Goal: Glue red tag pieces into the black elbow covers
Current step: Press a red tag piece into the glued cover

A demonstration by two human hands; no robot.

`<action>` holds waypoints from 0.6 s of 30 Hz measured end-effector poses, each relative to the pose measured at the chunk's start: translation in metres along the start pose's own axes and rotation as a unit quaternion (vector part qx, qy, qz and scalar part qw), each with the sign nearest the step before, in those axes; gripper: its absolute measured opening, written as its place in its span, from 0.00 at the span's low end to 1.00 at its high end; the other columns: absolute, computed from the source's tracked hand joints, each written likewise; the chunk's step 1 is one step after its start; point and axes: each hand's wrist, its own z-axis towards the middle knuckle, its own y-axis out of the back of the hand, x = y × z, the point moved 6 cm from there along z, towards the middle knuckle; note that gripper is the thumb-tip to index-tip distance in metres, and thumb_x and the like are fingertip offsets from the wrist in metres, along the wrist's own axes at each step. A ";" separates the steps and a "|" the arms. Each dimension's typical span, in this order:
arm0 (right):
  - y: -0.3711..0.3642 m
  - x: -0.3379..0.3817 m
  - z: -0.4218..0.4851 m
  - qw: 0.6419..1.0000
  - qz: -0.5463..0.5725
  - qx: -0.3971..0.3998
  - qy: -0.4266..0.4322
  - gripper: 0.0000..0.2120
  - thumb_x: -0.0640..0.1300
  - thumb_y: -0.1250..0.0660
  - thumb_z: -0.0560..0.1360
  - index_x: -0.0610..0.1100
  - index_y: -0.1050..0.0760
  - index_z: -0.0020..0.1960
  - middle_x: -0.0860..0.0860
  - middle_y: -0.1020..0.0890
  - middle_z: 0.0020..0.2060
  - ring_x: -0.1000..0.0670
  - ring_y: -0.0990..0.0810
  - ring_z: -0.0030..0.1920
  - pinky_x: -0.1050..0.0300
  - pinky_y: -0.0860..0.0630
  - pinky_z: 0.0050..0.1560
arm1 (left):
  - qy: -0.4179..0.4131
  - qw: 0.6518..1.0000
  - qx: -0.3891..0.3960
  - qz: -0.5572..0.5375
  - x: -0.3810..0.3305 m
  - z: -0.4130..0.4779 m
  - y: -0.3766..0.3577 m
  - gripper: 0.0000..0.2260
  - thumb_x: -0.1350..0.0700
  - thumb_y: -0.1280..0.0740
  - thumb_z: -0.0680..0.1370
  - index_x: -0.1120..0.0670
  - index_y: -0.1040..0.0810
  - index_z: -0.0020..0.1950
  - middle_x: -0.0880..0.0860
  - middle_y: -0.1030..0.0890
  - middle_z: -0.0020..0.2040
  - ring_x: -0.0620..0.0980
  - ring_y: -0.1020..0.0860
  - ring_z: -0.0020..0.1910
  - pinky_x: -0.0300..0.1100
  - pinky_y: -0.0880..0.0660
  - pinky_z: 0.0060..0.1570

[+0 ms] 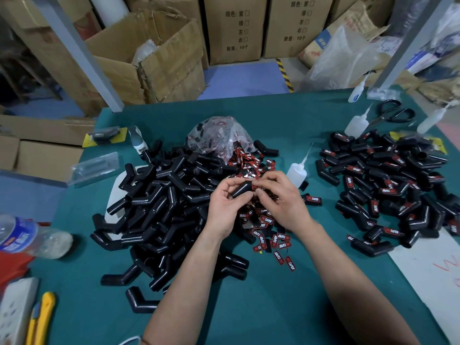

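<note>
Black elbow cover (242,189) gripped by left hand (225,207); right hand (281,202) pinches red tag (256,187) onto it, likely pressing next.

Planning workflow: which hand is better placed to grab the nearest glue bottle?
Right, probably: the glue bottle stands beside the right hand, which only pinches the red tag; the left hand grips the elbow cover.

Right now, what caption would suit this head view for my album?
Left hand holds a black elbow cover while the right hand fits a red tag.
</note>
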 end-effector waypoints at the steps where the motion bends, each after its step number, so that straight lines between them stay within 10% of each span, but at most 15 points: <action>1: 0.000 0.001 0.000 1.000 0.001 -0.001 0.000 0.11 0.37 0.30 0.78 0.40 0.18 0.59 0.47 0.23 0.53 0.55 0.23 0.56 0.63 0.27 0.59 | 0.003 1.000 0.002 -0.002 0.000 0.000 0.001 0.14 0.68 0.27 0.74 0.57 0.21 0.57 0.51 0.13 0.49 0.44 0.16 0.46 0.37 0.20 0.49; 11: -0.007 0.003 -0.003 0.996 0.036 -0.018 -0.079 0.08 0.39 0.30 0.78 0.41 0.17 0.57 0.47 0.22 0.51 0.49 0.21 0.54 0.55 0.24 0.57 | -0.035 0.998 -0.054 -0.001 -0.002 0.000 0.005 0.18 0.65 0.25 0.72 0.45 0.13 0.55 0.51 0.12 0.52 0.46 0.15 0.51 0.37 0.20 0.52; 18: -0.007 -0.006 -0.005 0.979 0.121 -0.018 -0.163 0.07 0.41 0.27 0.77 0.45 0.15 0.55 0.52 0.19 0.51 0.51 0.20 0.55 0.56 0.23 0.59 | -0.040 0.996 -0.064 -0.050 0.004 0.003 0.006 0.30 0.68 0.25 0.71 0.49 0.26 0.70 0.54 0.13 0.51 0.49 0.15 0.52 0.40 0.20 0.54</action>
